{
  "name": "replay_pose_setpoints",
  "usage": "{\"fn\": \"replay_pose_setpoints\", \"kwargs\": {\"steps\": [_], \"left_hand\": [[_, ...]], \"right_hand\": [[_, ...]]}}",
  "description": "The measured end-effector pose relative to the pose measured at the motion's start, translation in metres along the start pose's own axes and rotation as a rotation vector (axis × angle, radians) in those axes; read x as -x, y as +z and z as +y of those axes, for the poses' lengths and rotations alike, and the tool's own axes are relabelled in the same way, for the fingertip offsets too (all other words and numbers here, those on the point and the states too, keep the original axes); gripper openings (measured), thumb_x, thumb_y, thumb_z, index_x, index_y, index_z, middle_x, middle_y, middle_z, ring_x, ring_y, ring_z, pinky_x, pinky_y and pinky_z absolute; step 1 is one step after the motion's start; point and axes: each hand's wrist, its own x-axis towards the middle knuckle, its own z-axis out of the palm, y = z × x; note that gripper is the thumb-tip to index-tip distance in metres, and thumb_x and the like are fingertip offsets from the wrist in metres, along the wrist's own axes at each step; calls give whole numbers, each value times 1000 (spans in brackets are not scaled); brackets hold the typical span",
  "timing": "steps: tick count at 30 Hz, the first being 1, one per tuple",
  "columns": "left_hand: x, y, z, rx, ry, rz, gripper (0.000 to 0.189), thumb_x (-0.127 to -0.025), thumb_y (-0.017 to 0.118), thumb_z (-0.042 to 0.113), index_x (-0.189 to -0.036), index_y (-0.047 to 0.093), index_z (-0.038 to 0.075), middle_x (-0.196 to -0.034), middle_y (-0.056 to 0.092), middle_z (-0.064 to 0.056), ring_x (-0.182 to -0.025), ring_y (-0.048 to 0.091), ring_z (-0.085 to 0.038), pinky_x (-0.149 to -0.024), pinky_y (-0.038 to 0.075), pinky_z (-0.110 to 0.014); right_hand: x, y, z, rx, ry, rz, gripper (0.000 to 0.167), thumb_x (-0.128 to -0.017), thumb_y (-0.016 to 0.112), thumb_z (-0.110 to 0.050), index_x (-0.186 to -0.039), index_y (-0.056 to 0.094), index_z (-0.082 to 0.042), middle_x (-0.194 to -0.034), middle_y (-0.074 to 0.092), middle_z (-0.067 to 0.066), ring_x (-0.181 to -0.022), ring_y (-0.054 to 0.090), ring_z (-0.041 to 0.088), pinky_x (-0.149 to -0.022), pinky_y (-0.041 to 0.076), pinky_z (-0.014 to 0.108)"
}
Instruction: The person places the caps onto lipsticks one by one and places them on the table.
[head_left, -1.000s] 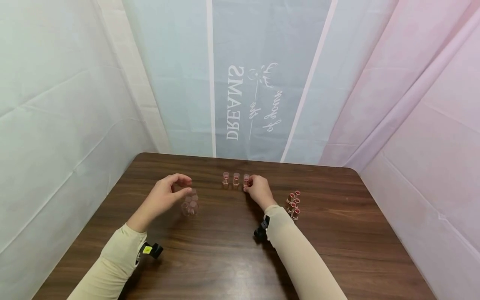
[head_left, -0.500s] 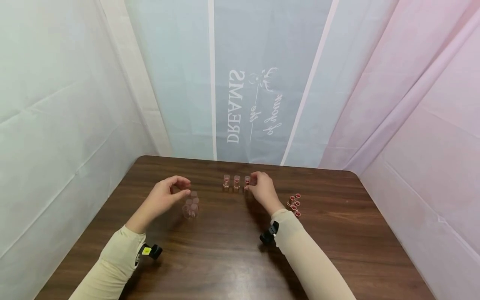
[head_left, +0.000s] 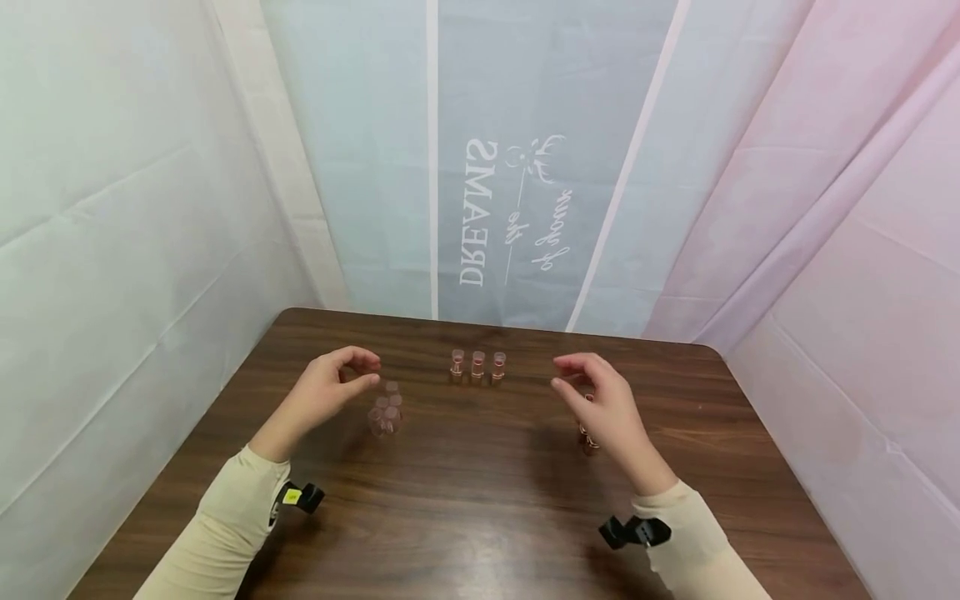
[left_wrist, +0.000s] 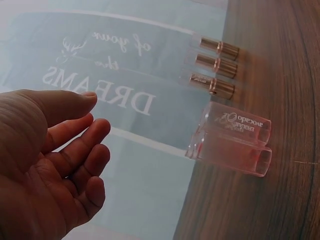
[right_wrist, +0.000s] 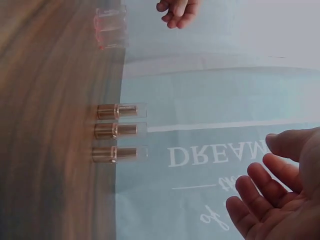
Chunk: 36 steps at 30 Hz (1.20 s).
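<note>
Tabletop [head_left: 457, 517] of dark wood ends at a far edge just behind the row of three capped tubes [head_left: 477, 367], with a hanging cloth [head_left: 390, 183] beyond it; side cloths flank its left and right edges. The row stands upright near the middle of that far edge, the tubes close together but apart, with a gap of wood on either side before each hand. In front of the row, a wide stretch of wood runs between the two sleeves toward the person. Half a second ago the right hand [head_left: 609, 408] had its fingertips at the rightmost tube of the row; now it has drawn away to the right and hovers over the coppery tubes [head_left: 591, 443], hiding most of them. The three tubes stand as they did, and the left hand [head_left: 318, 390] has barely moved, beside and above the cluster of clear pinkish caps [head_left: 387, 415]. Neither hand holds anything. The left fingers curl loosely, the thumb held apart from them, and touch none of the caps. The right fingers are relaxed and slightly bent, thumb and index well parted, well apart from the row.
</note>
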Motion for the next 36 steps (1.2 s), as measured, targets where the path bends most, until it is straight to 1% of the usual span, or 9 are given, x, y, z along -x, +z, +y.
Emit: {"fn": "replay_pose_setpoints", "kwargs": {"steps": [5, 9, 13, 17, 21, 23, 27, 30, 36], "left_hand": [[-1, 4, -2, -2, -2, -2, 26, -96, 74, 20, -119, 69, 9, -111, 72, -5, -96, 65, -21, -77, 52, -28], [0, 9, 0, 25, -9, -12, 25, -96, 74, 18, -118, 69, 8, -109, 72, -5, -89, 63, -24, -71, 52, -27], [3, 14, 2, 33, -21, -27, 25, -97, 74, 20, -118, 69, 10, -111, 72, -5, -84, 62, -22, -69, 52, -27], [8, 16, 2, -16, -23, 5, 25, -96, 75, 21, -119, 69, 11, -112, 72, -4, -91, 64, -21, -75, 53, -32], [18, 17, -3, -103, -47, 48, 27, -95, 76, 22, -118, 70, 9, -113, 71, -7, -103, 64, -27, -83, 52, -43], [24, 16, -7, -146, -64, 57, 30, -94, 77, 24, -118, 69, 8, -115, 70, -11, -106, 63, -30, -86, 50, -48], [33, 19, -17, -188, -103, 57, 40, -92, 79, 31, -120, 67, 5, -118, 68, -16, -109, 62, -34, -90, 50, -54], [37, 26, -23, -195, -139, 42, 47, -90, 81, 35, -121, 66, 2, -118, 68, -15, -109, 63, -33, -91, 52, -54], [38, 41, -29, -185, -199, 9, 45, -86, 84, 36, -114, 66, 6, -110, 70, -9, -99, 64, -25, -86, 53, -47]], "right_hand": [[16, -5, 5, -68, -4, 23, 25, -94, 76, -13, -118, 72, -15, -110, 69, 4, -89, 63, 9, -73, 52, 19], [17, -6, 10, -137, 13, 37, 23, -95, 75, -13, -118, 72, -14, -109, 68, 5, -88, 62, 11, -71, 51, 20], [15, -8, 18, -158, 25, 48, 22, -96, 74, -12, -117, 72, -14, -107, 68, 8, -88, 61, 12, -71, 49, 21], [12, -17, 28, -154, 2, 58, 23, -96, 73, -9, -118, 72, -7, -110, 69, 10, -91, 62, 8, -77, 49, 18], [7, -31, 40, -121, -32, 61, 24, -95, 73, -7, -119, 71, -3, -113, 70, 11, -95, 62, 3, -83, 48, 15], [5, -38, 46, -86, -27, 59, 24, -95, 74, -8, -119, 71, -4, -115, 71, 11, -95, 62, 1, -85, 47, 15], [2, -49, 63, -10, 40, 28, 26, -96, 74, -14, -120, 71, -7, -115, 72, 11, -93, 62, 1, -84, 47, 13], [2, -52, 83, 24, 109, -26, 30, -97, 73, -19, -124, 69, -6, -116, 71, 13, -95, 63, 5, -83, 49, 13], [10, -49, 126, -9, 280, -158, 36, -99, 71, -22, -132, 64, -8, -126, 67, 18, -105, 64, 18, -81, 52, 20]]}}
